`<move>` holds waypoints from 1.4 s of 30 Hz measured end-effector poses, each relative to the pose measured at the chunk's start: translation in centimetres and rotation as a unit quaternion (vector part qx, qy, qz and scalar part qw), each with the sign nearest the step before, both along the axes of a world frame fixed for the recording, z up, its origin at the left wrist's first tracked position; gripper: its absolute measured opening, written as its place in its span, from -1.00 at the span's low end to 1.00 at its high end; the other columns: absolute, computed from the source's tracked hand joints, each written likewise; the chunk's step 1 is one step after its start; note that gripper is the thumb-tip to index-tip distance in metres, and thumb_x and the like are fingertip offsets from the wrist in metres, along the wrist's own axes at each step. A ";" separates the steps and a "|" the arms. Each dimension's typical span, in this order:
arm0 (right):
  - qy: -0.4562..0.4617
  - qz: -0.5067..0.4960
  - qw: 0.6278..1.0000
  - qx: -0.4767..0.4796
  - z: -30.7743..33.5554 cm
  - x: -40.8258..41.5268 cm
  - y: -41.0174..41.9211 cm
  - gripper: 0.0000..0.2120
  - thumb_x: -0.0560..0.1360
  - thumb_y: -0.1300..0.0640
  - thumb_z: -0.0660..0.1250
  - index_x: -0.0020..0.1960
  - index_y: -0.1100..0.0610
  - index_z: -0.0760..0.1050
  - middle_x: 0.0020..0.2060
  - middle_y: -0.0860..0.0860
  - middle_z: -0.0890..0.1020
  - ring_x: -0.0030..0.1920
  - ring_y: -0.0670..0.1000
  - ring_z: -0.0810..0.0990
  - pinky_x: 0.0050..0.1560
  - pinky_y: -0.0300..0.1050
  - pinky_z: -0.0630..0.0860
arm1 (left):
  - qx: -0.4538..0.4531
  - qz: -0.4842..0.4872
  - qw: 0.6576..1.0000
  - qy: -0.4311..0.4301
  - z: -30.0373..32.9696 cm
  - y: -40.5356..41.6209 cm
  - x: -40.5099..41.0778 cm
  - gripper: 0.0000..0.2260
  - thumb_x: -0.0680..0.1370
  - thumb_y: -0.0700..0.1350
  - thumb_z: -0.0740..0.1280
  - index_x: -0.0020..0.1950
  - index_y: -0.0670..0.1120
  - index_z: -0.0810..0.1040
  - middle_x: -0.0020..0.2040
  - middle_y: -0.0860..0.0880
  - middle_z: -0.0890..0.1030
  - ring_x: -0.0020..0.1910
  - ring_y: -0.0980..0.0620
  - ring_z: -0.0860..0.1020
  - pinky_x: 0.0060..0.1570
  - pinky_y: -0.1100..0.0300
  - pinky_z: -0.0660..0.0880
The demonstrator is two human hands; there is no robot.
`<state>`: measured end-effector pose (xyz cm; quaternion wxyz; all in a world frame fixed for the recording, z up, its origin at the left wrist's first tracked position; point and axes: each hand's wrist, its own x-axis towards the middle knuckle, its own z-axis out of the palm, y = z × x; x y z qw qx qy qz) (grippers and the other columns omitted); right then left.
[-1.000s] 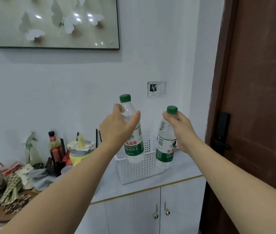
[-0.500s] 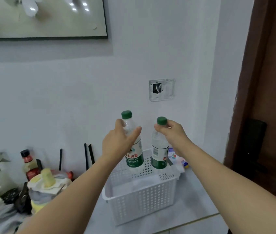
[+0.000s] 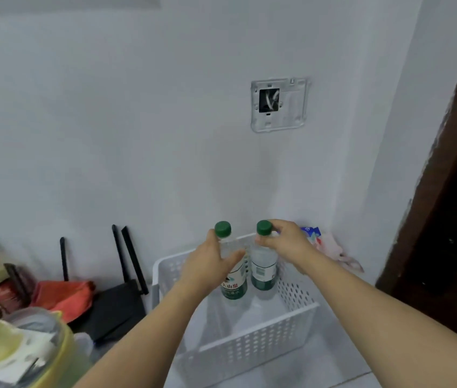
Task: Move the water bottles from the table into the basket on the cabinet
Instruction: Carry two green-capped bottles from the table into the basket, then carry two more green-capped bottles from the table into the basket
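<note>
The left hand [image 3: 207, 264] is wrapping one water bottle [image 3: 231, 275], hiding its shoulder; right hand [image 3: 286, 242] fingertips are pinching the other bottle [image 3: 263, 264] below its cap, both inside the white basket [image 3: 249, 340].

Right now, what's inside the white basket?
Two water bottles with green caps stand inside the white basket, toward its back: the left bottle held by the left hand, the right bottle by the right hand. The left arm covers part of the floor.

Light: even, soft, indoor. Shadows: faint, on the wall [image 3: 165, 135]. Glare: none. Blur: slight throughout. Distortion: door frame [image 3: 451, 141] bowed at right edge.
</note>
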<state>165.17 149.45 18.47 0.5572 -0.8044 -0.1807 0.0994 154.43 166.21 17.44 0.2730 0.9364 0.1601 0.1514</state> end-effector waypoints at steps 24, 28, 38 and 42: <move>-0.015 0.006 0.999 -0.047 -2.0 1.7 0.0 -0.59 0.46 0.12 0.43 0.29 0.05 0.46 0.24 -0.03 0.55 0.27 -0.02 0.47 0.23 -0.09 0.38 | -0.062 -0.017 0.997 0.050 -2.9 -1.2 3.1 -0.43 0.43 0.16 0.44 0.33 -0.04 0.37 0.22 -0.01 0.46 0.11 -0.01 0.49 0.08 0.00 0.50; -0.025 -0.011 0.998 -0.059 -1.0 0.2 -1.4 -0.52 0.49 0.05 0.40 0.38 0.04 0.38 0.36 -0.03 0.46 0.34 0.00 0.40 0.19 -0.16 0.30 | -0.095 -0.004 0.995 0.006 -1.1 -1.7 2.2 -0.40 0.49 0.07 0.42 0.44 -0.09 0.29 0.36 -0.06 0.41 0.22 -0.06 0.49 0.16 -0.03 0.49; -0.101 -0.120 0.976 -0.152 3.3 -5.6 -8.6 -0.46 0.57 0.06 0.27 0.50 0.13 0.22 0.46 0.05 0.34 0.38 0.03 0.36 0.22 -0.28 0.26 | 0.162 -0.109 0.970 -0.145 6.0 -5.2 1.8 -0.63 0.65 -0.10 0.16 0.41 -0.24 0.35 0.40 -0.20 0.39 0.35 -0.18 0.35 0.27 -0.01 0.32; -0.116 -0.164 0.958 -0.207 4.3 -8.8 -12.9 -0.44 0.60 0.06 0.23 0.52 0.20 0.17 0.50 0.12 0.25 0.48 0.06 0.22 0.40 -0.19 0.10 | 0.260 -0.197 0.934 -0.147 6.8 -8.6 2.8 -0.62 0.65 -0.11 0.17 0.39 -0.30 0.37 0.38 -0.26 0.41 0.36 -0.23 0.34 0.39 -0.06 0.20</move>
